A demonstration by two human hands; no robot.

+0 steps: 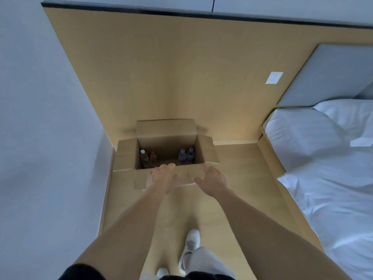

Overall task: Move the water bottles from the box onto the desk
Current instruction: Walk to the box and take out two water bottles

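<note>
Both my arms are stretched out ahead of me. My left hand (162,177) lies palm down over the near flap of the cardboard box (168,138), its fingertips curling over the edge where the flap folds; whether they pinch the card or merely rest there I cannot tell, since the fingers hide the contact. My right hand (211,177) hovers beside it above the same flap, fingers loosely spread and bent, holding nothing.

The box is plain brown corrugated card, square-cornered, with four flaps folded open: one standing up against the wall, one to each side, one toward me. Its inside is dim, and the near wall cuts off the lower part of everything in it. I count four bottles, all upright. At the left stand a white-capped bottle (143,157) and, touching it, a red-capped bottle (153,158); both bodies look dark, and I cannot make out their labels. At the right, well apart from those, stand two purple-capped bottles (186,155) side by side with bluish bodies.

The box sits on a smooth tan floor (238,178) against a matching tan wall panel (171,73), which bears a white wall plate (274,77). To the right is a bed (327,168) with rumpled white linen and a grey padded headboard, cut off by the frame edge. Below, my white shoe (191,242) shows.
</note>
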